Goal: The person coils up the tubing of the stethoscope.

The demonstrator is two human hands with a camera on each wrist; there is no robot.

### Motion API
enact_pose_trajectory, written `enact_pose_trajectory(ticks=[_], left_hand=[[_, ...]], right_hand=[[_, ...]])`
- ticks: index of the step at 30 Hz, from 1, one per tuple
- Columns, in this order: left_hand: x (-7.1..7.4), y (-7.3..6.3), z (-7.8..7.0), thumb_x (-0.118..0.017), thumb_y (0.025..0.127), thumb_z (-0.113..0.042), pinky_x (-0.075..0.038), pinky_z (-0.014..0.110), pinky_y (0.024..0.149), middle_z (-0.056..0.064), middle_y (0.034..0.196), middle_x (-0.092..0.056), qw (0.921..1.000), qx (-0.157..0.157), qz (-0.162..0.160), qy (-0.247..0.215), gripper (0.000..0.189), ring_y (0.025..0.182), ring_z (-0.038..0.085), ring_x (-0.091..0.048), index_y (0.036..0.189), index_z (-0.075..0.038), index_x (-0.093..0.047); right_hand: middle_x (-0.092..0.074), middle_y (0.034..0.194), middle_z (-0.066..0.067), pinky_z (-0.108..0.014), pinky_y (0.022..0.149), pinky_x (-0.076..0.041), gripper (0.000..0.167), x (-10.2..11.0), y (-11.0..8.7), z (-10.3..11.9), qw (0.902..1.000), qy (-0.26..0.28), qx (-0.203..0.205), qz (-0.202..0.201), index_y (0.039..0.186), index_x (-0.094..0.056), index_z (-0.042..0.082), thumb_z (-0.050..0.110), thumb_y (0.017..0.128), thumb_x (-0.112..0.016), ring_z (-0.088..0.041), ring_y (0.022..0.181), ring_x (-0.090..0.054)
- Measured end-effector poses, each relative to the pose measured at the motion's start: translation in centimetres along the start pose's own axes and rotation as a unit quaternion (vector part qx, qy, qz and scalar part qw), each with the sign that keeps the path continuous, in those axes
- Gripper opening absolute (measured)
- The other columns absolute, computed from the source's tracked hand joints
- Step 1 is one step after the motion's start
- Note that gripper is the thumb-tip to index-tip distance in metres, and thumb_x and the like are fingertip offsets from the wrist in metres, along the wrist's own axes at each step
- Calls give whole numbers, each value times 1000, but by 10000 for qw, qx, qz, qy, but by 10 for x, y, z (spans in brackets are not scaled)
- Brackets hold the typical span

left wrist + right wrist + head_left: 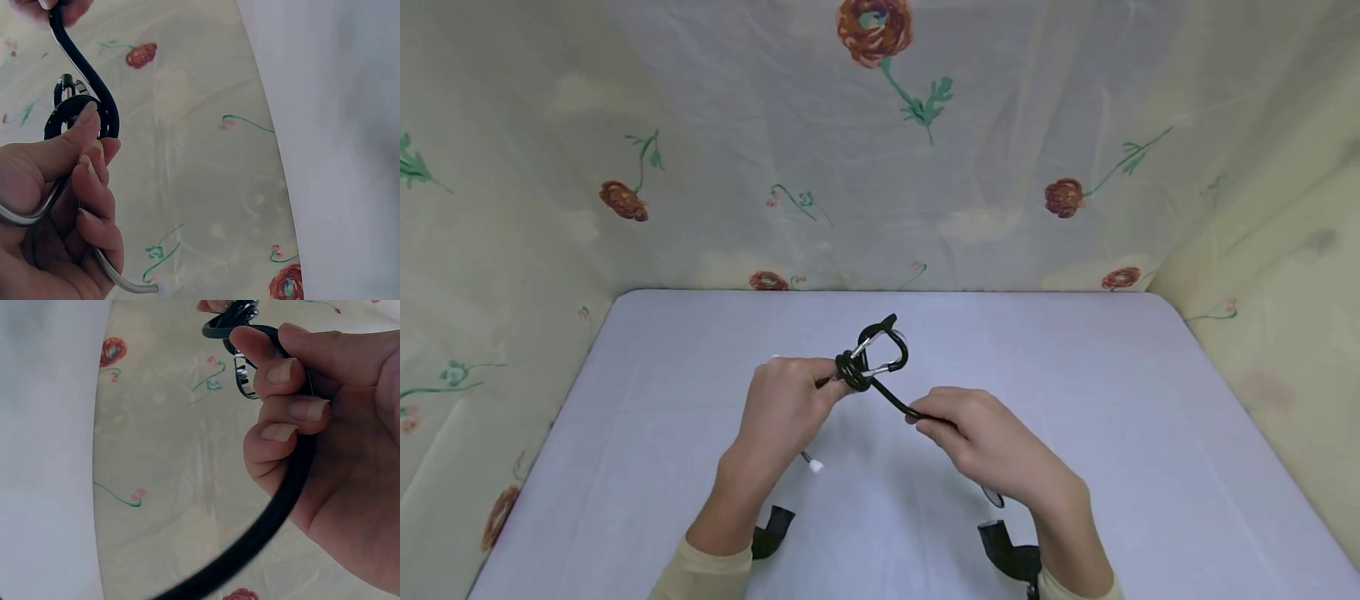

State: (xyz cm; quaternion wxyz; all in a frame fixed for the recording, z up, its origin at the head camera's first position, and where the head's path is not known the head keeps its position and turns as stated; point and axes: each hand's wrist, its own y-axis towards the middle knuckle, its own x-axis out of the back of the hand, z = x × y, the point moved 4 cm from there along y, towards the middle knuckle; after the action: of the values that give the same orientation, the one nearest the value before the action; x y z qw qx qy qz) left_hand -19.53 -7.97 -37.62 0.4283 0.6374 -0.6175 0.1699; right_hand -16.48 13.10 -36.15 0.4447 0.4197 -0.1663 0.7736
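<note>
A stethoscope with black tubing is held up over the table, its tube wound in several turns around a carabiner. My left hand pinches the wound part between thumb and fingers. Silver ear tubes run through that same hand, and a white ear tip pokes out below it. To the right, my right hand grips the free stretch of tubing, which leaves the coils at a slant. From the right palm the tube hangs on downward, and a round chestpiece shows partly behind the wrist.
A white-covered table lies beneath both hands. Flower-printed curtains stand behind it and at both sides. Black curved mounts sit by the wrists.
</note>
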Motion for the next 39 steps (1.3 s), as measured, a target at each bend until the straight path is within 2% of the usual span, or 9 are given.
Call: enact_pose_trajectory(ticks=[9, 16, 25, 30, 39], left_hand=[[-3, 5, 3, -83, 78, -29, -29, 25, 48, -11, 59, -67, 9992, 49, 45, 404, 7, 50, 8, -40, 79, -23, -80], [-11, 3, 4, -81, 80, -32, -33, 25, 50, -8, 72, -74, 9973, 178, 454, 540, 11, 54, 9, -45, 85, -22, -81], [-20, -1, 2, -80, 80, -33, -36, 24, 53, -10, 72, -73, 9945, 30, 842, 629, 9, 57, 9, -46, 83, -25, -81], [-22, -7, 0, -81, 79, -34, -35, 22, 52, -13, 66, -69, 9910, -223, 1063, 779, 9, 55, 6, -44, 76, -25, -79], [-32, -13, -18, -79, 81, -36, -38, 20, 55, -15, 74, -73, 9746, -1163, 1608, 1035, 9, 56, 0, -47, 81, -27, -78]], right_hand=[[-64, 83, 14, -22, 63, -46, 14, 5, -5, 1, 9998, -75, -9, -192, 97, -73, 21, 11, 95, -64, -4, 68, -51], [-59, 78, 14, -22, 60, -45, 18, 9, -12, 2, 9997, 178, -61, -176, 94, -71, 26, 9, 94, -64, -3, 63, -48], [-51, 72, 15, -21, 59, -44, 25, 13, -17, 4, 9981, 368, 259, -421, 91, -69, 27, 2, 90, -65, -1, 62, -46], [-53, 73, 13, -21, 57, -43, 23, 16, -16, 7, 9959, 458, 489, -601, 92, -70, 25, 2, 90, -67, -1, 62, -44], [-57, 78, 11, -19, 57, -42, 15, 24, -15, 6, 9902, 437, 854, -1012, 95, -73, 18, 4, 90, -70, -1, 64, -44]])
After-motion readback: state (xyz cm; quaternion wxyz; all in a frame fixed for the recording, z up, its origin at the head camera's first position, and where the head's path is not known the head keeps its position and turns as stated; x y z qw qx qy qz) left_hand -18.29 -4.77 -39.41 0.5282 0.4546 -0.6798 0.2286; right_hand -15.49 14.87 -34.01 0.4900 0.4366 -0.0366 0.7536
